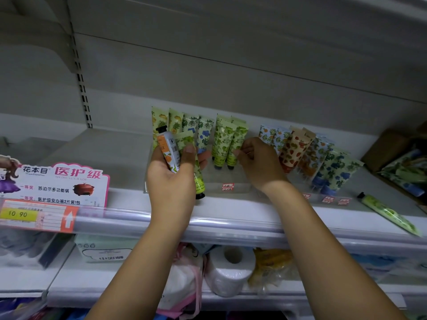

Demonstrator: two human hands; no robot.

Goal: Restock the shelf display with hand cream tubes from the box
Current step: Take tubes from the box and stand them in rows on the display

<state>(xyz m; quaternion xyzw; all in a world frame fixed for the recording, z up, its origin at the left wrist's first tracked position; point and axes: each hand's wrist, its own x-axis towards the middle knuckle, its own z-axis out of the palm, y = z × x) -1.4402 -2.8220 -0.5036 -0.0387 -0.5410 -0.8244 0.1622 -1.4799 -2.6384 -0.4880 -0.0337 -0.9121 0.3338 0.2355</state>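
1 wide-angle head camera looks forward at close range from behind the left hand (172, 175) and right hand (260, 166), the shelf (120, 158) just beyond the fingers (245, 148).

On the shelf (129, 155) a display tray (215, 181) carries three groups of hand cream tubes side by side: a left cluster (175, 118), a middle cluster (225, 139) and a right cluster (323, 158). The left grip (172, 174), with held tubes (171, 148) in it, is before the left cluster, and the right grip (258, 162) is between the other two, seemingly touching the middle one. A loose tube (390, 214) lies before the box (383, 146) at far right, a sign (64, 181) stands at the left front edge, and a paper roll (231, 269) sits on the lower shelf (69, 289).
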